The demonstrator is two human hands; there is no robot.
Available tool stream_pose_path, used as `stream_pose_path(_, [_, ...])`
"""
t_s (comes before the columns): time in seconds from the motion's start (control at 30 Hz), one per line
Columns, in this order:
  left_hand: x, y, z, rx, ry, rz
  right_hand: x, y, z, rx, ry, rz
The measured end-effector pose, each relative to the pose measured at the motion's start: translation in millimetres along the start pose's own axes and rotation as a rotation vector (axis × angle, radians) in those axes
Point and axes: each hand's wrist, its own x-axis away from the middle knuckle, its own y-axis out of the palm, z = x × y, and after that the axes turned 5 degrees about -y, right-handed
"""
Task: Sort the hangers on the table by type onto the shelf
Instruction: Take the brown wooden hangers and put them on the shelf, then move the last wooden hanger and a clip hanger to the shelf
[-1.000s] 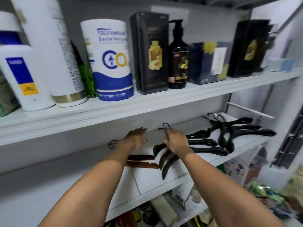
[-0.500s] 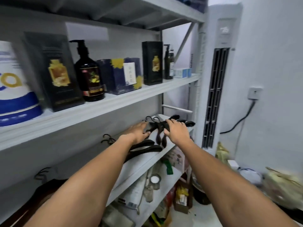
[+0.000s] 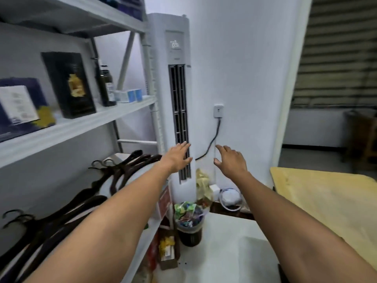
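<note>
While both my arms stretch out ahead of me, my left hand (image 3: 177, 157) hangs at mid-frame in front of the tall white air conditioner (image 3: 177, 78). Its fingers (image 3: 184, 145) are straight and slightly spread, and they grip nothing. My right hand (image 3: 231, 160) floats just to the right of it against the white wall. Its fingers (image 3: 221, 148) are relaxed and loosely fanned, and it is empty as well. The two hands are near each other but apart.

The hangers (image 3: 130, 162), all dark, lie on the lower shelf (image 3: 120, 156) in the lower left of the frame. One bunch sits by the shelf's far end, just left of my left wrist. A second bunch (image 3: 87, 197) lies further down the frame. A third (image 3: 30, 237) sits at the bottom left edge, with its hooks curling up towards the back wall. My left forearm passes in front of them, and I cannot tell whether it brushes any.

On the upper shelf (image 3: 81, 127), in the upper left, stand a black box (image 3: 69, 84), a dark bottle (image 3: 106, 84), a blue box (image 3: 18, 107) and some small pale cartons (image 3: 128, 96). A wall socket (image 3: 218, 111) with a grey cable (image 3: 212, 139) sits between my hands and above them. Below my hands stands a bin (image 3: 189, 221) stuffed with wrappers. The yellow-topped bench (image 3: 326, 201) fills the right side of the frame, beyond my right forearm.
</note>
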Motion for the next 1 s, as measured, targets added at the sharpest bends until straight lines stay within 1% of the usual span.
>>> stream_pose_path(0.27, [-65,35,114,0.007,0.202,-0.071,35,-5,122,0.082,0.238,-0.009])
stream_pose_path(0.47, [-94,54,185,0.034,0.320,-0.101,60,-14,192,0.113,0.387,-0.021])
stream_pose_path(0.7, [-117,71,247,0.056,0.438,-0.116,86,-20,247,0.154,0.515,-0.023])
stream_pose_path(1.0, [-160,89,304,0.103,0.598,-0.127,98,-23,290,0.218,0.676,-0.041])
